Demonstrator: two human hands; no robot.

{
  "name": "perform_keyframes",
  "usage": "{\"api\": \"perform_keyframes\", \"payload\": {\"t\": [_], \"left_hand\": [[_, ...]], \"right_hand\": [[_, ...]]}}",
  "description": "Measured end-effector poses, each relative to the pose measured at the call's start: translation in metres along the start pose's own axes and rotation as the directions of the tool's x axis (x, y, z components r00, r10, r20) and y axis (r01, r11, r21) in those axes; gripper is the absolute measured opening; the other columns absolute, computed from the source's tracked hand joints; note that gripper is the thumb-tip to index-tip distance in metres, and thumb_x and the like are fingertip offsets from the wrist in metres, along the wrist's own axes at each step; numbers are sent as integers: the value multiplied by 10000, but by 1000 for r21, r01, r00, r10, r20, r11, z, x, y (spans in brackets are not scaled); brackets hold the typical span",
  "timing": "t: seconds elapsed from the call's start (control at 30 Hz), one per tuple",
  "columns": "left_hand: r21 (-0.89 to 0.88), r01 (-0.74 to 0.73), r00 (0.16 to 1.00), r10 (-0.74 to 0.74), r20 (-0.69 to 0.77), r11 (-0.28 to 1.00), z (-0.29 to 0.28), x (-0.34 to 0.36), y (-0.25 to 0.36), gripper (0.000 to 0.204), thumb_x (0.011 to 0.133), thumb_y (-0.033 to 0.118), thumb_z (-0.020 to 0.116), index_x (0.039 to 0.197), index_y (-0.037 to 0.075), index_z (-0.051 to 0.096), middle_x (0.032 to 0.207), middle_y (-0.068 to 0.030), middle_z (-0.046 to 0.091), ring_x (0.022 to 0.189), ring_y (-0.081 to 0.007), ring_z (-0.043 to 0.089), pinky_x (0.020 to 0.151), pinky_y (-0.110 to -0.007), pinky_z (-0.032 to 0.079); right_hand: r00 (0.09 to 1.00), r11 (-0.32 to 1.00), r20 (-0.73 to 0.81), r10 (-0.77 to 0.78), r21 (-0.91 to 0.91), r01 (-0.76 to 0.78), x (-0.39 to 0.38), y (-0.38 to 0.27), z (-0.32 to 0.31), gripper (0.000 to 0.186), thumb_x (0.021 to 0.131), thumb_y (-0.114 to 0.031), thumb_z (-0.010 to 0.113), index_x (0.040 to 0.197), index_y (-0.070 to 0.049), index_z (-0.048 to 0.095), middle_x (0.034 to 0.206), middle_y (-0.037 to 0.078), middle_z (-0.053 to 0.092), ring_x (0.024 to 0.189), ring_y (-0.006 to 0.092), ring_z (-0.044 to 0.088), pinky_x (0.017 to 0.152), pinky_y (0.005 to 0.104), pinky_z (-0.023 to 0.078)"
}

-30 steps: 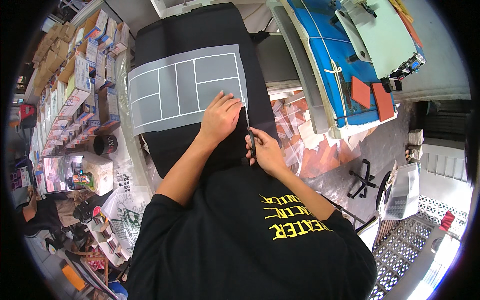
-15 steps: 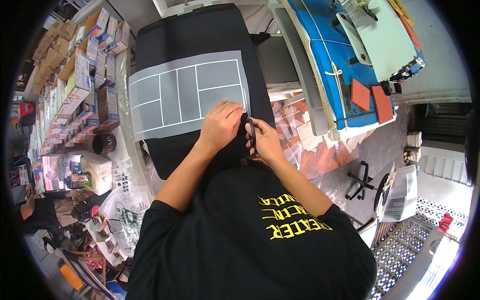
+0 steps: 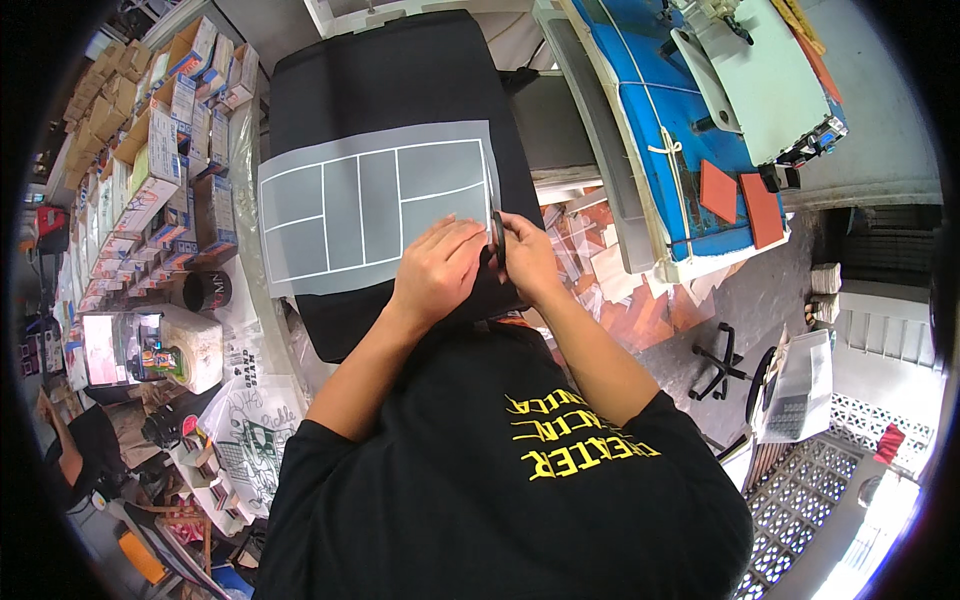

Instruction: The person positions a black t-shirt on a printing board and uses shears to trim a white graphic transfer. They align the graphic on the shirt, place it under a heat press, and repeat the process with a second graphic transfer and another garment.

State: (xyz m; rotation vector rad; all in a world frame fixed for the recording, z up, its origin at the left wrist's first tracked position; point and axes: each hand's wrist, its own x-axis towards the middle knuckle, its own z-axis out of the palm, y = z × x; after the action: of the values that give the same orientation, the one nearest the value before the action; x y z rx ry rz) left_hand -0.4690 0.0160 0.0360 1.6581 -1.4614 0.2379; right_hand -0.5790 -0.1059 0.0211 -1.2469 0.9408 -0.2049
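Note:
A translucent grey sheet (image 3: pixel 378 210) with white lines like a court plan lies on the black-covered work surface (image 3: pixel 390 75). My left hand (image 3: pixel 440 265) lies on the sheet's near right part, its fingers stretched out flat and close together. In my right hand (image 3: pixel 530 258) is a pair of scissors with dark handles (image 3: pixel 500 238). They sit at the sheet's right edge, just right of the white border line, blades pointing away from me. My right fingers are wrapped round the handles and partly hide them. How far the blades are apart cannot be made out.
Stacked cardboard boxes (image 3: pixel 155 160) line the left side, with a dark round container (image 3: pixel 207 289) nearer. To the right stands a blue-topped bench (image 3: pixel 640 110) with orange-red pieces (image 3: pixel 718 190). Offcuts (image 3: pixel 640 310) cover the floor beneath. Another person's arm (image 3: pixel 66 445) shows at far left.
The sheet has slid a little toward me, and my left hand has come slightly nearer too. My right hand with the scissors has moved forward along the sheet's right edge.

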Motion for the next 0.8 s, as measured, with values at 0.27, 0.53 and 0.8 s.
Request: {"api": "perform_keyframes", "payload": {"t": [0.27, 0.53, 0.8], "left_hand": [[-25, -8, 1000, 9, 29, 1000, -10, -7, 6, 223, 740, 1, 712, 960, -9, 677, 999, -103, 694, 950, -279, 681, 988, -473, 501], [464, 507, 754, -635, 170, 726, -14, -27, -21, 671, 879, 562, 591, 1262, 12, 554, 1452, -216, 398, 1375, -459, 303, 1113, -713, 86], [350, 134, 822, -301, 483, 927, -57, -4, -122, 539, 759, 362, 778, 1211, 109, 628, 1559, -49, 358, 1481, -371, 187, 1129, -721, 29]], "right_hand": [[999, 999, -12, -32, 26, 33, 24, -10, 6, 336, 976, -156, 569, 1260, 23, 579, 765, 34, 622, 535, 96, 556, 409, 236, 404], [969, 997, -236, -78, -41, 70, 24, -8, -23, 365, 982, -167, 576, 1312, -14, 540, 863, 55, 645, 599, 107, 592, 426, 244, 463], [903, 971, 361, 232, -146, -191, -67, 19, -105, 413, 963, -222, 633, 1325, -45, 542, 823, 34, 597, 653, 108, 606, 532, 219, 467]]}}
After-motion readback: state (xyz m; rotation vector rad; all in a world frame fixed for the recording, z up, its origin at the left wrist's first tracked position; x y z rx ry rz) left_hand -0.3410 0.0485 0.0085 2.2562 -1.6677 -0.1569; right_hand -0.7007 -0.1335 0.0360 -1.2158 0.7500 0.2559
